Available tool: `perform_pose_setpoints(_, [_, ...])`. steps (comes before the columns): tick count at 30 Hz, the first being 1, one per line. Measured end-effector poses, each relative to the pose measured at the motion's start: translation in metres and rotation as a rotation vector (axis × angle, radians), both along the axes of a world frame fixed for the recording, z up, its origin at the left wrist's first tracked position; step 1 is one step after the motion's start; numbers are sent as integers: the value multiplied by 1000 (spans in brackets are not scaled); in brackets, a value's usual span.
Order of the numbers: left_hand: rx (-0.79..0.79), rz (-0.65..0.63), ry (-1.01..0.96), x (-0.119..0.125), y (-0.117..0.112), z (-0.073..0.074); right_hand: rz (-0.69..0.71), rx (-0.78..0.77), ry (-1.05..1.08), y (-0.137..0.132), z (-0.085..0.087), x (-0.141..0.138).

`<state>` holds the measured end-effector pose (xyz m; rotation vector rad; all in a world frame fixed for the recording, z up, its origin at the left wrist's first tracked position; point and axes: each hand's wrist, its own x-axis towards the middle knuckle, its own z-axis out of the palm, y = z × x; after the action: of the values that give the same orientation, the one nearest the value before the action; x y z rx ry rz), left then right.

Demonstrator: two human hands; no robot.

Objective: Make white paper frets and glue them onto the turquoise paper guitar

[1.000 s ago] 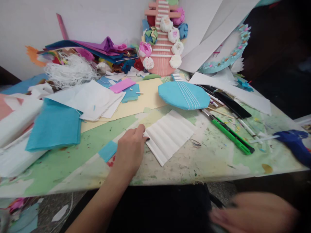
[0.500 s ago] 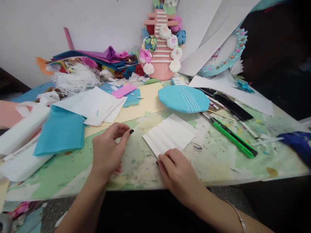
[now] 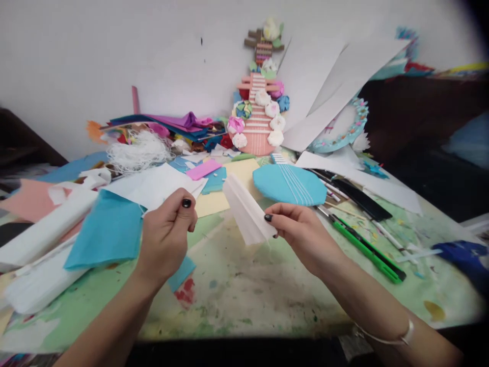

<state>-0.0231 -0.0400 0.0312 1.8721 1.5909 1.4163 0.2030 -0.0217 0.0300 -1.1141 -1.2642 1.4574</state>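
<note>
My right hand (image 3: 301, 232) pinches the near end of a pleated white paper (image 3: 246, 211) and holds it up off the paint-stained table (image 3: 244, 295). The paper is gathered into a narrow fan that points away from me. My left hand (image 3: 168, 234) hovers a little to the left of the paper at the same height. Its fingers are curled in with the thumb on top, and I cannot make out anything in them.
A blue fabric oval with white strings (image 3: 289, 184) lies just behind the paper. A green utility knife (image 3: 362, 244) and pens lie to the right, a blue glue gun (image 3: 464, 255) at the far right. Blue sheets (image 3: 107, 229), white rolls and coloured scraps crowd the left; a pink paper guitar (image 3: 260, 122) leans on the wall.
The pleated paper lay flat on the table; my right hand has lifted it, folded together. My left hand rose from the table too. The view tilted upward.
</note>
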Motion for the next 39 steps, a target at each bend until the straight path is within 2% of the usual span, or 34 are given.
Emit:
perform_pose_setpoints(4, [-7,-116,0,8,18,17,-2,-23,96,36,8,-10])
perform_pose_setpoints(6, [-76,-217,-59,11,32,21,-76,88,48,48,10,-14])
perform_pose_setpoints(8, [-161,-316,-139,13,45,20,-177,294,-51,54,10,-17])
perform_pose_setpoints(11, [-259,-399,-262,16,61,12,-327,671,-234,53,3,-19])
perform_pose_setpoints(13, [-319,-442,-347,18,67,1,-364,913,-379,50,-8,-21])
perform_pose_setpoints(15, [-385,-476,-418,19,69,-11,-333,1107,-487,47,-23,-23])
perform_pose_setpoints(18, [-489,-487,-456,19,68,-30,-230,1262,-558,47,-45,-25])
perform_pose_setpoints(22, [-562,-452,-555,15,62,-44,-146,1333,-605,44,-57,-26])
perform_pose_setpoints(28, [-618,-552,-826,9,58,-47,-69,1379,-713,35,-52,-22])
perform_pose_setpoints(32, [-645,-587,-891,9,55,-49,-27,1379,-790,34,-53,-17])
perform_pose_setpoints(36, [-611,-545,-919,10,53,-52,-82,1366,-820,36,-54,-16])
perform_pose_setpoints(39, [-553,-457,-935,11,54,-52,-203,1299,-766,37,-51,-17])
